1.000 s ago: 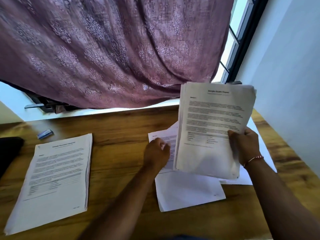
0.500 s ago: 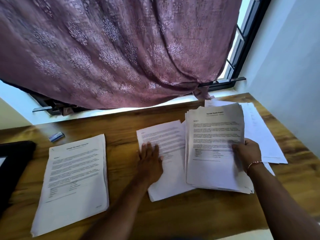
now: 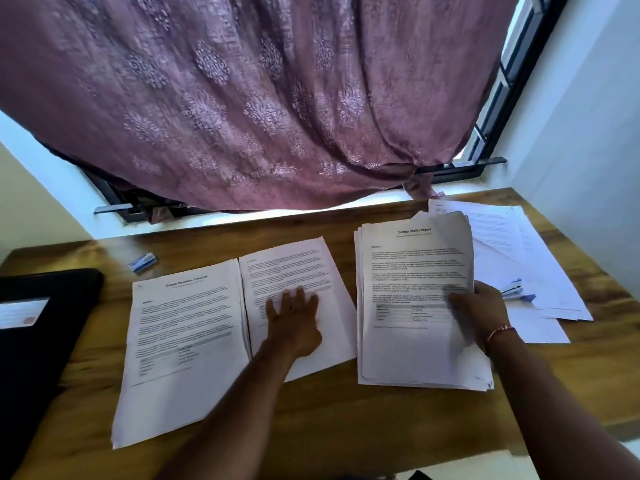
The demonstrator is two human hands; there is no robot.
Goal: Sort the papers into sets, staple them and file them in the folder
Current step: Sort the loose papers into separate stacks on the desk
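Three paper piles lie on the wooden table. The left stack [image 3: 183,344] is headed "Sample Education Transcript". Beside it lies a middle sheet [image 3: 294,271], and my left hand [image 3: 294,322] presses flat on it with fingers spread. On the right is a thick stack headed "Sample Health Report" [image 3: 415,289]; my right hand [image 3: 481,313] grips its right edge, thumb on top. A blue and white stapler [image 3: 516,292] lies on loose sheets just right of that hand. A black folder [image 3: 38,327] sits at the far left.
More loose white sheets [image 3: 526,258] spread over the table's right end near the wall. A small blue staple box [image 3: 142,262] lies at the back left. A mauve curtain [image 3: 242,98] hangs over the window behind the table [image 3: 329,417].
The health report stack was held upright in my right hand and now lies flat on the table. My left hand has slid the middle sheet leftwards until it touches the left stack.
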